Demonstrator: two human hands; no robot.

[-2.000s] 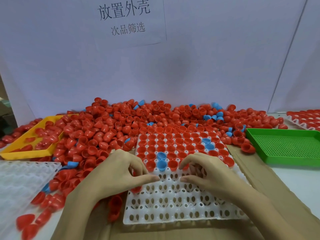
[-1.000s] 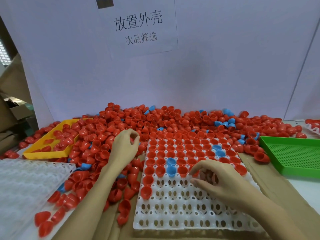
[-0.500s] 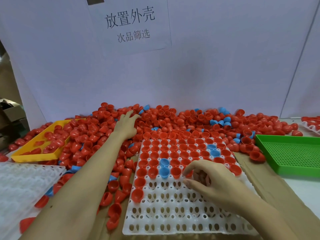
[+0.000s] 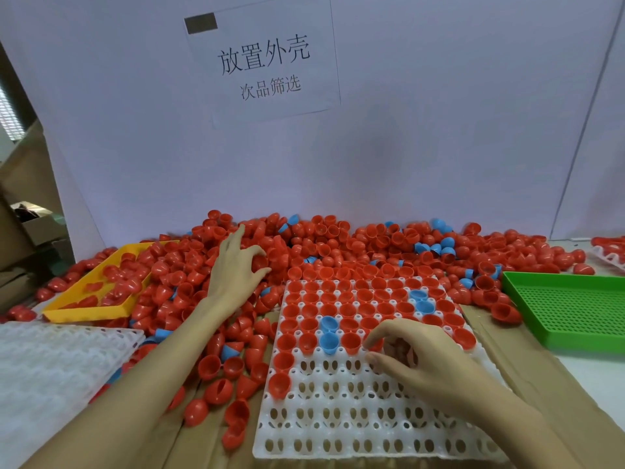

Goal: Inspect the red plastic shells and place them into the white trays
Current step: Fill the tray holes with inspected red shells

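A white tray point(image 4: 338, 418) lies in front of me; its far rows hold red shells and a few blue shells point(image 4: 328, 333), and its near rows show bare holes. A big pile of red shells point(image 4: 338, 238) runs along the back wall. My left hand point(image 4: 236, 269) reaches into the pile left of the tray, thumb and fingers curling round a red shell point(image 4: 259, 263). My right hand point(image 4: 416, 357) hovers over the tray's middle row, fingers curled, pinching a red shell point(image 4: 376, 345) at the edge of the filled cells.
A yellow tray point(image 4: 88, 313) with red shells sits at the left, with a second white tray point(image 4: 50, 367) in front of it. A green perforated tray point(image 4: 568, 309) stands at the right. Loose shells lie left of the main tray. Cardboard point(image 4: 558, 384) lies under it.
My left hand has left the tray's front, reached back into the pile and curled round a shell. My right hand has stayed at the same tray row.
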